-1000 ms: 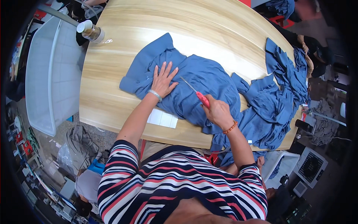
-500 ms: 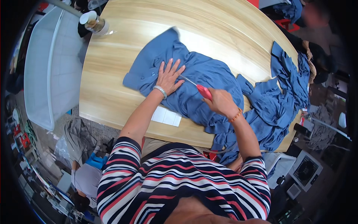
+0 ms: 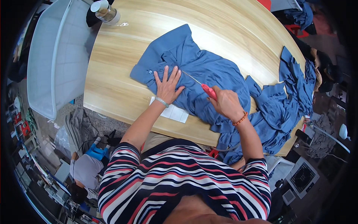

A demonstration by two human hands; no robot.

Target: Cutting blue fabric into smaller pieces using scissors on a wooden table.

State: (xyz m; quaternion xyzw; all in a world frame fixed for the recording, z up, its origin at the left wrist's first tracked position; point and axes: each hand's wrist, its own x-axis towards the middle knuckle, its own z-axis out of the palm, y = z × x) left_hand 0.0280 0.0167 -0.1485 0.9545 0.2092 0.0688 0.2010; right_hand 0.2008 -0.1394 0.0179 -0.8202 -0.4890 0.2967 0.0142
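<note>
A head-worn fisheye looks steeply down, from close above the striped shirt [image 3: 182, 175], onto the wooden table [image 3: 115, 63].

Bright glare across the tabletop [image 3: 220, 39], strong fisheye bending toward dark, vignetted edges.

Near centre, the person's left grip [image 3: 167, 89] lies flat, fingers spread, on a blue garment [image 3: 220, 71]; the right grip [image 3: 226, 103] holds a red-handled pointed tool [image 3: 209, 90] over it. Upper left, a white-lidded jar [image 3: 107, 15] sits on the worktop [image 3: 115, 78].

A garment [image 3: 220, 72] lies on the table [image 3: 115, 67], right of a tub [image 3: 71, 63] and left of what seem further garments [image 3: 275, 102].
</note>
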